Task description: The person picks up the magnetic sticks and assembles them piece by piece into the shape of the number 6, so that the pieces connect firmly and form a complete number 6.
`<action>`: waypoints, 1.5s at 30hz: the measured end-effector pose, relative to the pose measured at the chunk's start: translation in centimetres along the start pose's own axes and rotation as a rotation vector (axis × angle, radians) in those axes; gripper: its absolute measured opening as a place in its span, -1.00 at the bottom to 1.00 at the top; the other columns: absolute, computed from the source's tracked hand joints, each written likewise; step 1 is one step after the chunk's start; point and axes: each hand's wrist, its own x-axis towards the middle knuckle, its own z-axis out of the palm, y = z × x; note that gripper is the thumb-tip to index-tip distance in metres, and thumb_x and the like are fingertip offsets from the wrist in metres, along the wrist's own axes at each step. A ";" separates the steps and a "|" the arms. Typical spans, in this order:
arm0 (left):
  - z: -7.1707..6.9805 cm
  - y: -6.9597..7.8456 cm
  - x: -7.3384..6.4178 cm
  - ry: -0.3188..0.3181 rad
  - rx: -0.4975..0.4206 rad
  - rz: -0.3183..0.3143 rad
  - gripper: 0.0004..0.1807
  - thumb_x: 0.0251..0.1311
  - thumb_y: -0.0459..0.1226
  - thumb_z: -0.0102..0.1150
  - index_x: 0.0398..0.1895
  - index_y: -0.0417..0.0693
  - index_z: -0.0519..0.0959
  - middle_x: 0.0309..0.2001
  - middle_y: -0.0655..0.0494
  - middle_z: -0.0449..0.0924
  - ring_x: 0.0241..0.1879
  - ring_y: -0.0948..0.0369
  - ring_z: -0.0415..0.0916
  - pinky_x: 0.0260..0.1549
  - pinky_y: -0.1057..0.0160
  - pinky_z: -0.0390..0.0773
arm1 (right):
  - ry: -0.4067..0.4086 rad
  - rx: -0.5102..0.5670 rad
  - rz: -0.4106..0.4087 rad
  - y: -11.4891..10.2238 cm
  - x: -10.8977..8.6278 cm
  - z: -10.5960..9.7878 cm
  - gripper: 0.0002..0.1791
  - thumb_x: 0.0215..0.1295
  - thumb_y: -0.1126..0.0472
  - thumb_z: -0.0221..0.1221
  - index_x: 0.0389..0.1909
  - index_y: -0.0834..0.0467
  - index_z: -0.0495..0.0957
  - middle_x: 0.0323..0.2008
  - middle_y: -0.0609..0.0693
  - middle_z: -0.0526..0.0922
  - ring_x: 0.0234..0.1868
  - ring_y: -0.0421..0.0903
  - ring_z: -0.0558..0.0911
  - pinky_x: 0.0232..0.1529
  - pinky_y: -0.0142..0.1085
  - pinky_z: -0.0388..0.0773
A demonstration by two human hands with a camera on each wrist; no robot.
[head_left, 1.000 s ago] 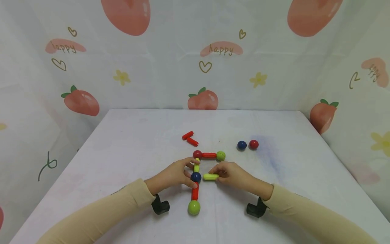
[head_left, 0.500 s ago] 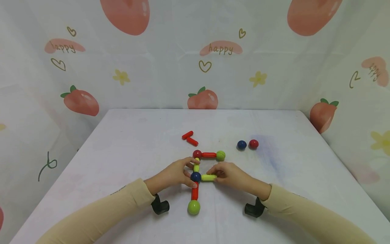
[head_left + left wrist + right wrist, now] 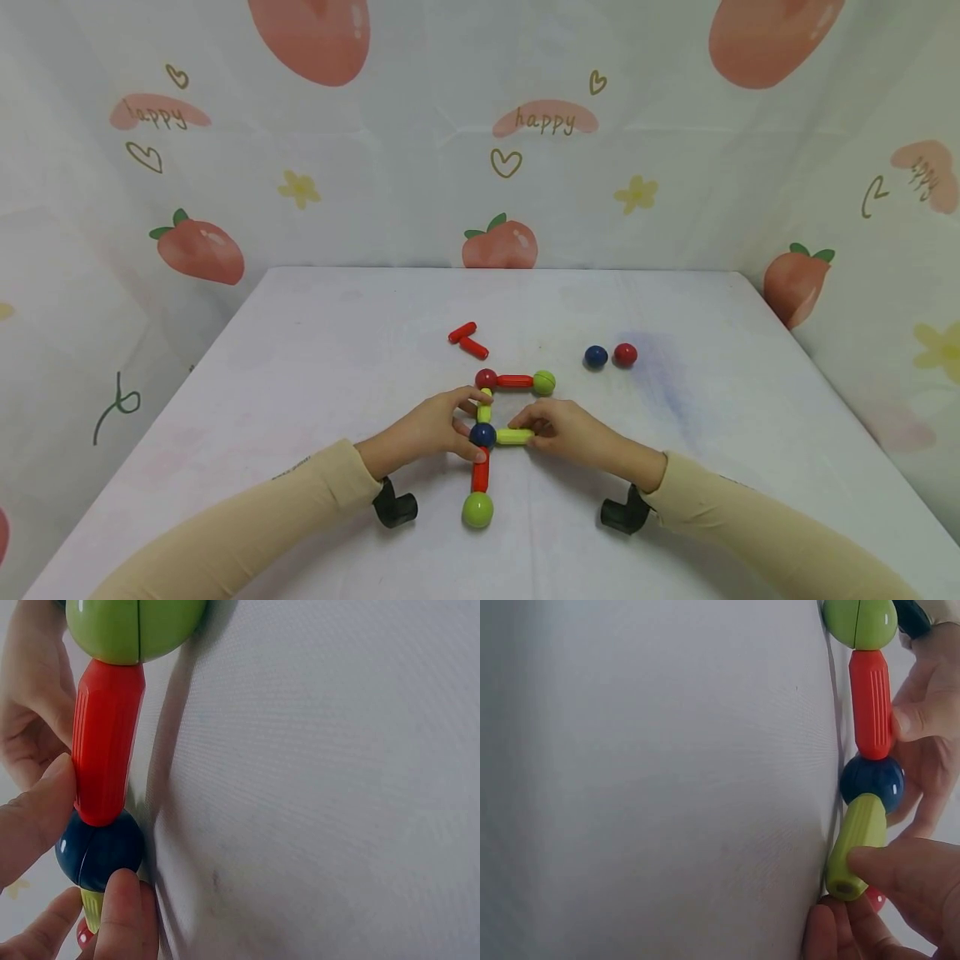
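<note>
My left hand point(image 3: 431, 427) holds a chain of toy balls and rods at its blue ball point(image 3: 483, 435). Its thumb lies against the lower red rod point(image 3: 110, 742), and a fingertip presses the ball. Nearest me, a green ball point(image 3: 477, 510) caps that rod. Beyond the blue ball runs a yellow rod point(image 3: 484, 412) up to a red ball point(image 3: 486, 379), then a red rod point(image 3: 514, 382) and another green ball point(image 3: 543, 383) to the right. Between thumb and fingers, my right hand point(image 3: 573, 432) pinches a yellow-green rod point(image 3: 861, 825), its far end against the blue ball's right side.
Two loose red rods point(image 3: 474, 348) lie on the white table point(image 3: 337, 333) behind the chain. Farther right sit a loose blue ball point(image 3: 596, 357) and a loose red ball point(image 3: 625, 355). A printed cloth point(image 3: 405, 167) hangs behind the table.
My right hand has moved slightly left, bringing the yellow-green rod from a small gap away up against the blue ball. The left hand has stayed in place.
</note>
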 end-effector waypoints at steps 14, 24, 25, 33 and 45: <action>0.0 0.0 0.1 0.000 0.009 -0.001 -0.22 -0.04 -0.37 0.58 0.31 0.16 0.48 0.19 -0.01 0.56 -0.14 0.23 0.63 -0.14 0.23 0.71 | 0.002 -0.007 -0.015 -0.1 0.0 0.1 -0.72 0.30 0.39 0.30 0.03 0.22 0.68 -0.05 0.05 0.76 -0.12 -0.17 0.66 0.01 -0.27 0.70; 0.0 0.0 0.0 -0.002 0.009 -0.001 -0.23 -0.03 -0.36 0.58 0.30 0.16 0.48 0.19 -0.01 0.56 -0.16 0.23 0.63 -0.14 0.23 0.71 | 0.002 -0.008 -0.018 -0.1 -0.1 0.0 -0.73 0.29 0.39 0.30 0.01 0.21 0.69 -0.11 0.02 0.75 -0.17 -0.20 0.63 -0.04 -0.33 0.68; 0.0 0.1 0.0 -0.002 0.008 -0.001 -0.23 -0.03 -0.37 0.58 0.30 0.16 0.48 0.19 -0.01 0.55 -0.15 0.23 0.63 -0.14 0.23 0.71 | 0.002 -0.008 -0.018 -0.1 -0.1 0.0 -0.73 0.29 0.39 0.30 0.01 0.21 0.69 -0.12 0.02 0.75 -0.18 -0.21 0.62 -0.05 -0.34 0.68; -0.1 0.2 -0.2 -0.003 -0.002 0.001 -0.23 -0.02 -0.37 0.57 0.31 0.14 0.48 0.18 -0.01 0.56 -0.15 0.23 0.62 -0.13 0.23 0.71 | 0.001 0.003 0.003 0.0 0.0 0.0 -0.73 0.29 0.39 0.30 0.01 0.21 0.69 -0.13 0.01 0.75 -0.17 -0.21 0.62 -0.07 -0.40 0.65; -0.1 0.1 -0.1 -0.003 -0.003 0.012 -0.23 -0.02 -0.37 0.57 0.31 0.13 0.48 0.18 -0.01 0.56 -0.14 0.23 0.63 -0.11 0.23 0.71 | 0.002 0.013 0.023 -0.1 0.0 0.1 -0.72 0.28 0.40 0.31 0.01 0.21 0.68 -0.11 0.03 0.75 -0.14 -0.17 0.63 -0.02 -0.29 0.70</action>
